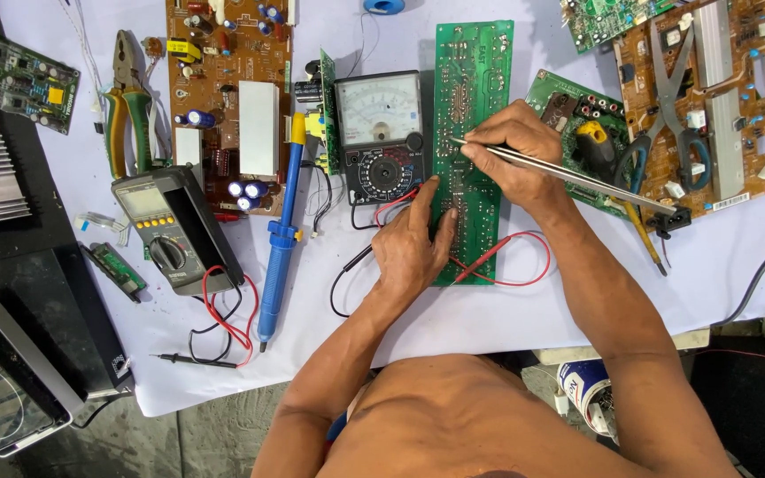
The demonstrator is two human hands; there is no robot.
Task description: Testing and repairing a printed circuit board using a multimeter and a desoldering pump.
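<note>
A long green circuit board (pixel 474 80) lies upright on the white table cover in the middle. My left hand (pixel 411 243) rests flat on its lower left part, fingers spread on the board. My right hand (pixel 513 152) grips metal tweezers (pixel 577 175), whose tips touch the board near its left edge. Red and black probe leads (pixel 513 265) run under my left hand and loop beside the board. An analog multimeter (pixel 381 133) sits just left of the board.
A blue desoldering pump (pixel 282 235), a digital multimeter (pixel 173 228), pliers (pixel 127 97) and a brown circuit board (pixel 232 88) lie at the left. More boards, scissors (pixel 673 133) and a yellow screwdriver (pixel 617 177) lie at the right. Black equipment (pixel 19 292) stands at far left.
</note>
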